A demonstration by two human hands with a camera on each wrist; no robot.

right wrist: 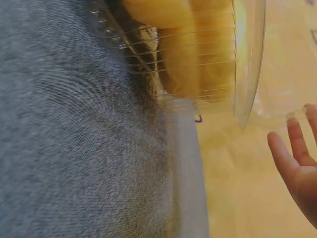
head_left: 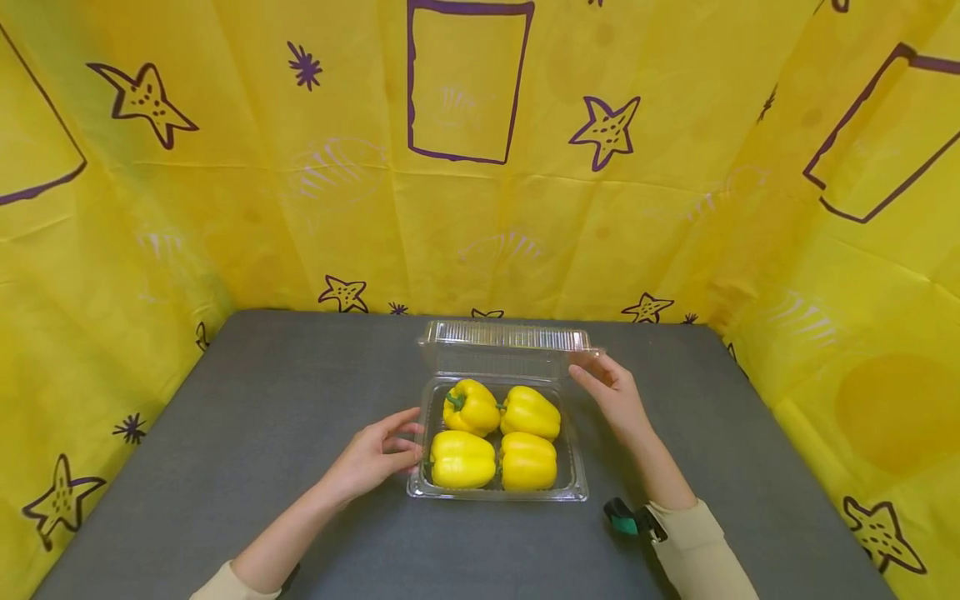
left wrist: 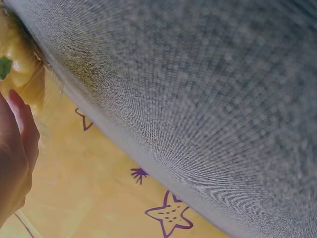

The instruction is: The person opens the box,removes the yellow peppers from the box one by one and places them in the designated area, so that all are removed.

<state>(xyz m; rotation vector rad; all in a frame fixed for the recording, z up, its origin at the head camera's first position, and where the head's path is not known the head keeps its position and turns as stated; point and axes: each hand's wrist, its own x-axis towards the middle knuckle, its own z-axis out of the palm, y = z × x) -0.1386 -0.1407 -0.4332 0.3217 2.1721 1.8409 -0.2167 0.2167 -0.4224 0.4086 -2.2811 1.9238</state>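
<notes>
A clear plastic clamshell box (head_left: 497, 492) sits mid-table on the grey tabletop (head_left: 262, 433), four yellow peppers (head_left: 470, 407) packed two by two inside. Its hinged lid (head_left: 504, 343) stands up at the back (the right hand (head_left: 613, 393) props it there, fingers straight against its corner, it seems). The left hand (head_left: 372, 457) rests loosely spread at the box's left wall, apparently steadying it. Yellow star-printed cloth (head_left: 607, 125) hangs all around

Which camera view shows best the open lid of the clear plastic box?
The head view: the lid stands raised behind the four yellow peppers, with the right hand at its corner. The right wrist view shows only a blurred curved edge of clear plastic, lid or base I cannot tell. The left wrist view shows no lid.
</notes>
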